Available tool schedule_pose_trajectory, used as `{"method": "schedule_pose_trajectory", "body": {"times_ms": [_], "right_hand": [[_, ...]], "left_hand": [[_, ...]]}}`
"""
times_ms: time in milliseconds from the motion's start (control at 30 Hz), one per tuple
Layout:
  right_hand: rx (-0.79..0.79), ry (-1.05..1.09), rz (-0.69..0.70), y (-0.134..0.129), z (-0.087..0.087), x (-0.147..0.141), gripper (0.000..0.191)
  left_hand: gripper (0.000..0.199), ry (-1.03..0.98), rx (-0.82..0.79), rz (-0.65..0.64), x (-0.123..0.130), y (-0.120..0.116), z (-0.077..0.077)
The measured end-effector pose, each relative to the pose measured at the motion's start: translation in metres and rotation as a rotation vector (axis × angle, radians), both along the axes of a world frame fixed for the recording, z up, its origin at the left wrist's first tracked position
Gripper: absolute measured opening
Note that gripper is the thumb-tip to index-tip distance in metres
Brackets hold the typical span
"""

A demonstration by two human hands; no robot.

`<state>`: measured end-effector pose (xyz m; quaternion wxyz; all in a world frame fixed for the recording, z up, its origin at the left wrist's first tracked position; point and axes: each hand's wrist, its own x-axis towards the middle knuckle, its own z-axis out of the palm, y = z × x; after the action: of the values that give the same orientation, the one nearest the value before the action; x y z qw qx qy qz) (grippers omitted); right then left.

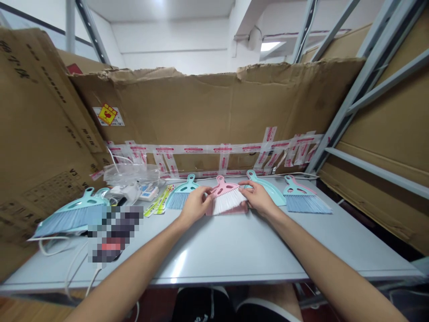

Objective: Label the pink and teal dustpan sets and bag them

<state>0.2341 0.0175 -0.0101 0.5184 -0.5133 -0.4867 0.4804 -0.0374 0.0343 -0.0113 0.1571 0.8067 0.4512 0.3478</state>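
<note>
we have both hands on a pink plastic hand brush with white bristles (225, 197), which sits at the middle of the table (201, 264) and appears to lie on a pink plastic dustpan (244, 208). our left hand (197, 206) comes in from the brush's left side and our right hand (258, 199) from its right, with the fingers of each spread and curved over the pink edges. we cannot tell whether either hand is truly pinching or only resting there. this placement works well: with a hand at each side, we can keep the pink pieces square and steady, and our palms stay clear of the soft bristles.

a teal brush with blue bristles (180, 197) lies just left of our left hand, and a teal dustpan (268, 191) lies partly behind our right. further right is a pink-handled brush with blue bristles (301, 201). a larger teal brush with blue bristles (72, 220) lies at the far left, near a clear plastic bag (130, 174) and yellow-green paper strips (159, 201). a pixelated patch (114, 233) hides whatever lies beside that brush. behind everything stands a cardboard sheet sealed with red-and-white tape (214, 149).
</note>
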Motion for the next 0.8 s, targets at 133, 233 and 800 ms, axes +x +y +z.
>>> {"method": "schedule_pose_trajectory", "body": {"times_ms": [133, 233, 800], "right_hand": [[-0.001, -0.033, 0.029, 0.000, 0.000, 0.002, 0.042], [-0.004, -0.196, 0.110, -0.002, -0.001, 0.005, 0.043], [0.647, -1.006, 0.049, 0.005, -0.011, 0.014, 0.035]], "left_hand": [[0.029, 0.064, 0.162, -0.085, 0.001, 0.002, -0.008], [0.029, 0.112, 0.161, -0.134, 0.002, 0.003, -0.014], [0.037, 0.226, 0.233, -0.168, 0.003, 0.002, -0.017]]}}
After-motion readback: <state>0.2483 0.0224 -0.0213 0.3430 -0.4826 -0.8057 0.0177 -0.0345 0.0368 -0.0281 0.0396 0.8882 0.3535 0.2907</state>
